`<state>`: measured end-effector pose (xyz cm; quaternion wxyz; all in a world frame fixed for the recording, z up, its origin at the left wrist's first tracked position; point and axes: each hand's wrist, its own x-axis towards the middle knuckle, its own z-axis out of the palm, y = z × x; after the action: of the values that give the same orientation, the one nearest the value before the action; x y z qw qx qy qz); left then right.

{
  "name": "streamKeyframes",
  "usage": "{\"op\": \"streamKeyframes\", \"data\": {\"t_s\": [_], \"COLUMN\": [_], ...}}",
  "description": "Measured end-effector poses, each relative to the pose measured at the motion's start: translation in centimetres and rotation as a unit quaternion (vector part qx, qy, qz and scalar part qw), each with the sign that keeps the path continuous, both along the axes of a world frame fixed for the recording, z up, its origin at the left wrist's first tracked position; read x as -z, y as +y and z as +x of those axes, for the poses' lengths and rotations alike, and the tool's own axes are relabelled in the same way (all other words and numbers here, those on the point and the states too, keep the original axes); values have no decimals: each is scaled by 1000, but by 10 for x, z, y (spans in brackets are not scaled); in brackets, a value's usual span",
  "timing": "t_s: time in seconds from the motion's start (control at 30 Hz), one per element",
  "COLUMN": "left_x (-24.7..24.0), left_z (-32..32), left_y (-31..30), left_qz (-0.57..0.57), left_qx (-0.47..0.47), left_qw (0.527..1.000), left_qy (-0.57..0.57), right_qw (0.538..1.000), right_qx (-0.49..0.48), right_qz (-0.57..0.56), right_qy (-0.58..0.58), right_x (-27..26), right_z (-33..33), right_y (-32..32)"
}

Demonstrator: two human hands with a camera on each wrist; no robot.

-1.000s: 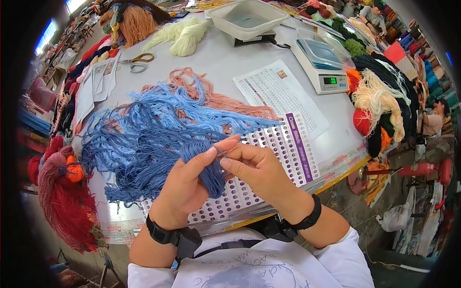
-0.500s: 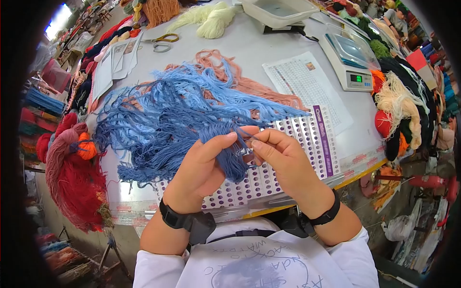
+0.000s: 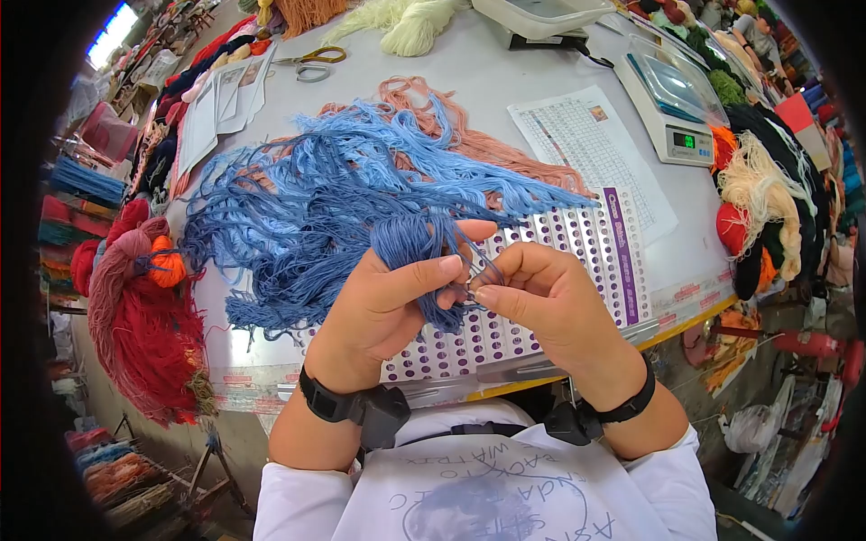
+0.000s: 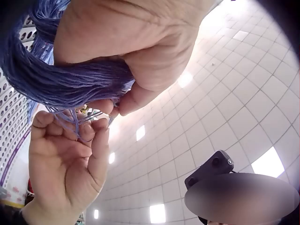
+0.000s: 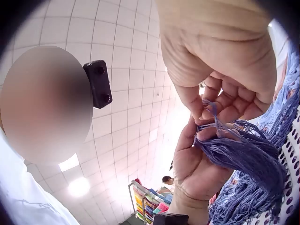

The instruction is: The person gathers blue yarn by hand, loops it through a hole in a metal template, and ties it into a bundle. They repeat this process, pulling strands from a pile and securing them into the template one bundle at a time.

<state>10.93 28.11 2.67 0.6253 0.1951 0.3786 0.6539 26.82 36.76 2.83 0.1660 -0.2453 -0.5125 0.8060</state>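
My left hand (image 3: 374,302) holds a folded bundle of dark blue embroidery thread (image 3: 401,243), which runs over the palm behind the thumb. A few loose strands (image 5: 218,115) arch from this bundle to my right hand (image 3: 564,307), whose thumb and forefinger pinch them close to the left fingertips. Seen from the left wrist, the bundle (image 4: 70,86) bends in a thick curve around the left fingers. Beneath the hands lie more dark blue thread (image 3: 289,279), light blue thread (image 3: 352,149) and salmon thread (image 3: 505,158), spread on a white card with punched holes and a purple strip (image 3: 622,252).
A printed chart (image 3: 564,126) lies beyond the card. Farther right stand a digital scale (image 3: 672,131) and mixed yarn (image 3: 767,189). Scissors (image 3: 316,59) and papers (image 3: 225,99) are at the far left, red yarn (image 3: 149,316) hangs at the left edge, and a white tray (image 3: 541,13) stands at the back.
The head view has shifted, so the table scene sits farther right and higher. The right fingers have stayed close to the left thumb, and the strands between the hands now arch in a looser loop.
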Motion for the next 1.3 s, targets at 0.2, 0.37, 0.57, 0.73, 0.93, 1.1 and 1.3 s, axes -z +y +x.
{"op": "streamKeyframes", "data": {"t_s": [0.2, 0.37, 0.57, 0.73, 0.93, 1.1, 1.3], "left_x": [0, 4, 20, 8, 18, 59, 70], "left_z": [-4, -55, -241, -311, -119, 16, 51], "left_y": [-1, -15, -98, -137, -5, 80, 104], "left_qz": [13, 103, 269, 235, 133, -151, -205], "left_qx": [12, 17, -210, -434, -159, 134, 117], "left_qw": [998, 984, 917, 849, 967, 979, 967], "left_qy": [59, 142, -207, -189, -148, -4, 100], "right_qw": [1000, 976, 904, 822, 894, 937, 888], "right_qx": [15, 18, 351, 564, 384, 165, 155], "right_qz": [15, -88, -163, 0, 215, 231, 334], "right_qy": [1, 196, 182, 82, -87, -202, -276], "right_x": [2, -1, 2, -17, -17, 79, 108], "right_z": [2, 52, 284, 438, 187, 56, 38], "right_y": [3, 40, 184, 238, 166, 128, 114]}}
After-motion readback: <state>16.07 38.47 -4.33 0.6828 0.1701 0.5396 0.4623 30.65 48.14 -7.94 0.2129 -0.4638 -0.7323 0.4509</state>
